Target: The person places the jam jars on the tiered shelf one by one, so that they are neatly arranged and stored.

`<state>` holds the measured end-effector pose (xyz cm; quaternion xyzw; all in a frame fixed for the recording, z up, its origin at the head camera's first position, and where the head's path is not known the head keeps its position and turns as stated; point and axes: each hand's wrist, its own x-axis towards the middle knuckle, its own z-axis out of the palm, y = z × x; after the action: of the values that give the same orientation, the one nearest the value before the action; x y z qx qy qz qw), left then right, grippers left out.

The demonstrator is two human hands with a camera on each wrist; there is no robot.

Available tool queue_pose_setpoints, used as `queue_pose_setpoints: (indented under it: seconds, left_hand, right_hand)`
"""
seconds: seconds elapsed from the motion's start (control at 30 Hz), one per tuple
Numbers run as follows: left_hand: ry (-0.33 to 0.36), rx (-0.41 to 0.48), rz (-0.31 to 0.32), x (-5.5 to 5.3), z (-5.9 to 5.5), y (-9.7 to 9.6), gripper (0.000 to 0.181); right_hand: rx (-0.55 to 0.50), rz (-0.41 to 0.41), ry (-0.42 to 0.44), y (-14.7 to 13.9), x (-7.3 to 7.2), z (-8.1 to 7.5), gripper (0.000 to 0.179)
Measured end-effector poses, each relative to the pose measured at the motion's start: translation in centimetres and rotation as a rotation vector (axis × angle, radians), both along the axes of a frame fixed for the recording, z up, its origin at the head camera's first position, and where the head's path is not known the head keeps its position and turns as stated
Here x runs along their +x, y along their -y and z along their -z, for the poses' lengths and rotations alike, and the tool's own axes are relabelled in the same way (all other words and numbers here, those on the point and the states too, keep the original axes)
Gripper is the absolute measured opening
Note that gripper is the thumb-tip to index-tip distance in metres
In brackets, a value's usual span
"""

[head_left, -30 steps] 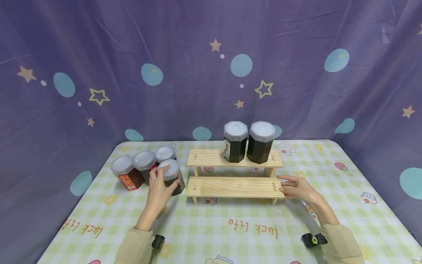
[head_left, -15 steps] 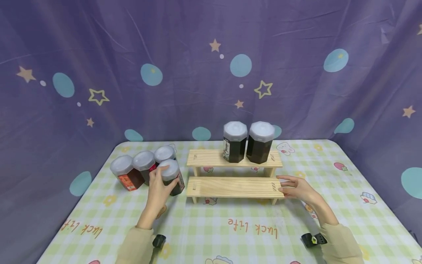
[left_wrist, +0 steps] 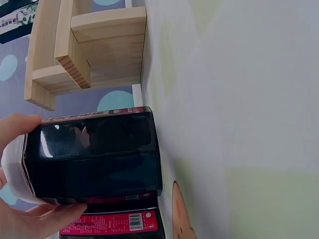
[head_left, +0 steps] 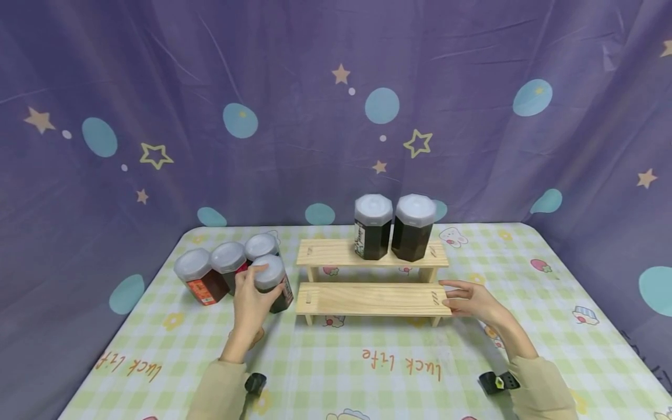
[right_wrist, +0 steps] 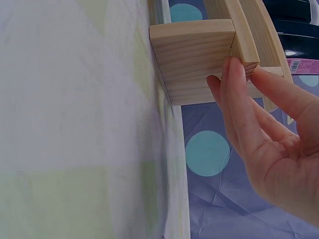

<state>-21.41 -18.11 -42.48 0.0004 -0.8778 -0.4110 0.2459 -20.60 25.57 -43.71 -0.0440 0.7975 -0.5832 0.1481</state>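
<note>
My left hand (head_left: pixel 249 302) grips a dark faceted jar (head_left: pixel 282 298) with a frosted white lid, thumb and fingers on opposite sides near its top. In the left wrist view that jar stands upright at the tablecloth, its glossy side facing the camera. My right hand (head_left: pixel 475 303) pinches the right end of the two-step wooden rack (head_left: pixel 367 298) at its lower board; in the right wrist view its fingertips (right_wrist: pixel 234 67) meet the board's end. Two similar jars, a left one (head_left: pixel 373 233) and a right one (head_left: pixel 412 236), stand on the upper step.
Left of the gripped jar and behind it stand more lidded jars: one with an orange label (head_left: pixel 207 287), one with a red label (head_left: pixel 227 265) and one at the back (head_left: pixel 261 248). A checked tablecloth (head_left: pixel 399 391) covers the table. Behind hangs a purple curtain (head_left: pixel 294 163).
The left hand and its jar have barely shifted. The right hand stays at the rack's end. The head view has tilted very slightly.
</note>
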Motion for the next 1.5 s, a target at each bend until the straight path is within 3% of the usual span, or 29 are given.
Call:
queue_pose_setpoints:
  seconds: [0.33, 0.63, 1.0, 1.27, 1.5]
  left_hand:
    - [-0.081, 0.015, -0.025, -0.5, 0.3, 0.2, 0.042]
    - [-0.104, -0.013, -0.049, -0.2, 0.4, 0.1, 0.046]
    - [-0.318, -0.014, -0.051, 0.7, -0.9, -0.5, 0.042]
    - [-0.399, -0.025, -0.063, 1.3, -2.4, -1.1, 0.043]
    - [-0.417, 0.02, -0.032, 1.9, -3.9, -1.6, 0.043]
  right_hand:
    - [0.001, 0.014, 0.007, 0.0, 0.0, 0.0, 0.06]
    - [-0.012, 0.004, 0.009, 0.0, 0.0, 0.1, 0.06]
    - [-0.009, 0.01, 0.007, 0.0, -0.1, 0.1, 0.061]
    - [-0.002, 0.006, 0.003, 0.0, -0.1, 0.1, 0.061]
    - [-0.009, -0.015, -0.002, -0.1, 0.0, 0.1, 0.061]
